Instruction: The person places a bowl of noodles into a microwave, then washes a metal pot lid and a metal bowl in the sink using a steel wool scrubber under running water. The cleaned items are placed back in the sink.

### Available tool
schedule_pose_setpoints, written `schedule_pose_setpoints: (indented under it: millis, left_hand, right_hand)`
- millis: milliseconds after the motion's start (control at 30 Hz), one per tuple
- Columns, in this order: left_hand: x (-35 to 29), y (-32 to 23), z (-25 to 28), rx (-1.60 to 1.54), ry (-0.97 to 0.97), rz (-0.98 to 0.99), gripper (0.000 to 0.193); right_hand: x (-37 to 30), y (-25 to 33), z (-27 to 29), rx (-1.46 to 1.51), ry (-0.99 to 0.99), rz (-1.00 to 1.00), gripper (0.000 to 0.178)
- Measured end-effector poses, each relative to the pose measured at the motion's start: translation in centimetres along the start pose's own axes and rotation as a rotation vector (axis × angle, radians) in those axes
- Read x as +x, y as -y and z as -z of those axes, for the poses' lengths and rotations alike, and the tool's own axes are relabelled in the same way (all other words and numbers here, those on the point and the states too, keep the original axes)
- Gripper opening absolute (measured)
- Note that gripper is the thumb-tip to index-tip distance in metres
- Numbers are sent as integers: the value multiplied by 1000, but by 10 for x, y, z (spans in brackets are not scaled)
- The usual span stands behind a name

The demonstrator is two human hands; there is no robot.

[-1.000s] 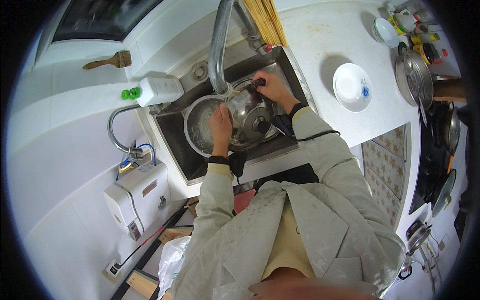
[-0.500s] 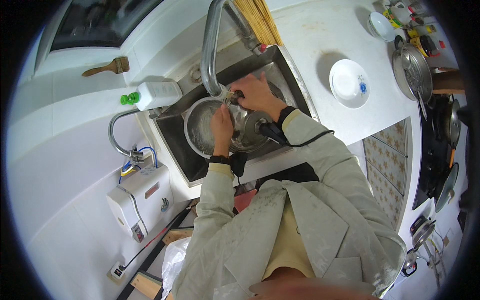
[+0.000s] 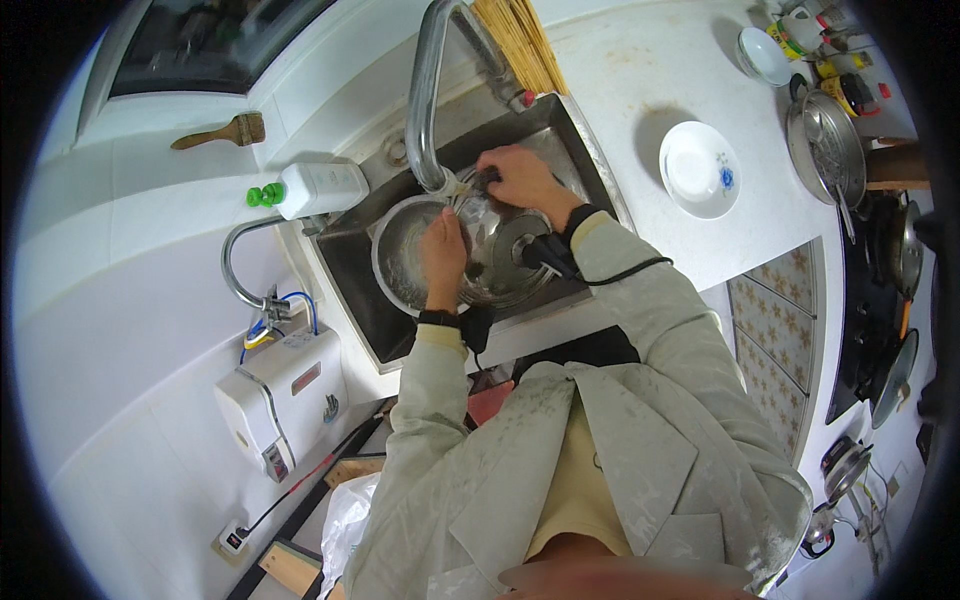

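My left hand (image 3: 442, 255) is closed at the left rim of a shiny round metal vessel (image 3: 490, 280), a lid or a pan, tilted in the sink. At its far edge my right hand (image 3: 525, 182) is closed on a dark scouring pad (image 3: 488, 177), partly hidden by the fingers. Close by my left hand sits a metal bowl (image 3: 398, 258) with cloudy liquid in it. Above both hands, the curved faucet (image 3: 428, 95) ends near the vessel's far side, with what looks like water below it.
The steel sink (image 3: 345, 285) surrounds the vessels. A white bottle (image 3: 322, 190) with a green cap stands on its left edge. To the right are white bowls (image 3: 700, 185) and a metal pot (image 3: 825, 150). A cable (image 3: 630, 272) trails from my right wrist's black device (image 3: 548, 256).
My right hand has drawn its fingers in and turned around the scouring pad, moving apart from my left hand. More of the shiny vessel's surface shows between them. My left hand keeps its place.
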State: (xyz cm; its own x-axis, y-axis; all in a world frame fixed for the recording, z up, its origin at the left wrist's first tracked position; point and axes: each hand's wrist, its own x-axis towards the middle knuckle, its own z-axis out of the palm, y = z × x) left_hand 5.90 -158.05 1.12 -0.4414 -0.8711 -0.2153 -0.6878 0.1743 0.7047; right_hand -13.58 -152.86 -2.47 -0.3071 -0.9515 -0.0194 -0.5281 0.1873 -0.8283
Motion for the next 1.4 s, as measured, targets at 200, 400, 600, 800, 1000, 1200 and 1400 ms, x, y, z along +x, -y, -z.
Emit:
schedule_pose_setpoints:
  millis: [200, 400, 600, 800, 1000, 1200, 1400]
  left_hand:
    - [-5, -14, -11, -91, 16, 118, 59]
    - [-8, -7, -13, -166, -24, 31, 64]
    - [-10, 4, -7, -122, -121, 108, 66]
    - [-5, 2, -6, -123, -76, 148, 65]
    - [-2, -2, -16, -174, -40, 84, 64]
    - [-7, 0, -12, -302, -86, 108, 61]
    - [-22, 10, -3, -609, -113, 308, 49]
  right_hand:
    - [-11, 50, -9, -318, 101, 76, 24]
    - [-21, 55, -18, -267, 38, 110, 24]
    - [-6, -13, 0, 24, -73, -113, 24]
    - [-8, -26, 2, 70, -113, -97, 22]
    - [-12, 57, -18, -276, -22, 105, 18]
    - [-15, 44, -18, -233, -77, 61, 23]
    - [-10, -55, -13, 460, -63, -359, 31]
